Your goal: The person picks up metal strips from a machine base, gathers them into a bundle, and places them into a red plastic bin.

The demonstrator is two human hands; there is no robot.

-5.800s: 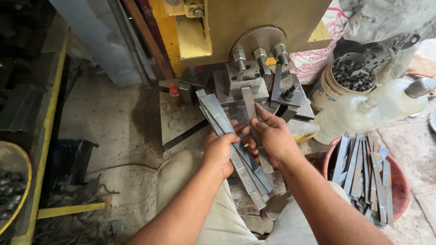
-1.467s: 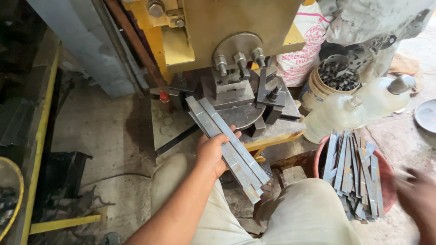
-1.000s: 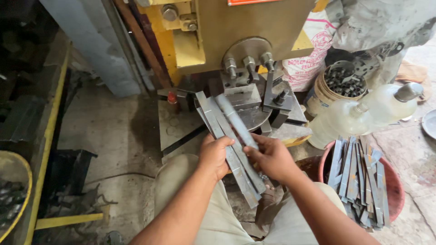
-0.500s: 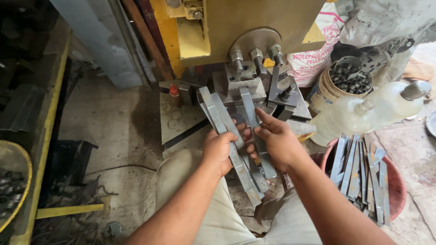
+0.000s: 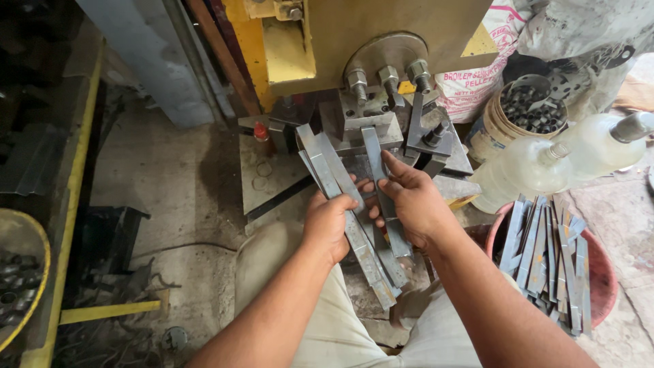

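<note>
My left hand (image 5: 329,222) grips a bundle of long flat grey metal strips (image 5: 325,169) that slants from the press down toward my lap. My right hand (image 5: 409,200) holds a single metal strip (image 5: 375,151), its far end pointing up into the die (image 5: 368,123) of the yellow press machine (image 5: 354,34). Both hands are close together, right in front of the press bed.
A red tub (image 5: 603,272) at the right holds several more strips (image 5: 545,252). Behind it stand two cloudy plastic bottles (image 5: 524,167), a bucket of small metal pieces (image 5: 531,109) and a sack. A yellow-rimmed bin (image 5: 27,272) of parts sits at the far left on the dusty concrete floor.
My right hand came back from the tub with a strip, joined my left hand, and has pushed the single strip up toward the die. The bundle stays in my left hand.
</note>
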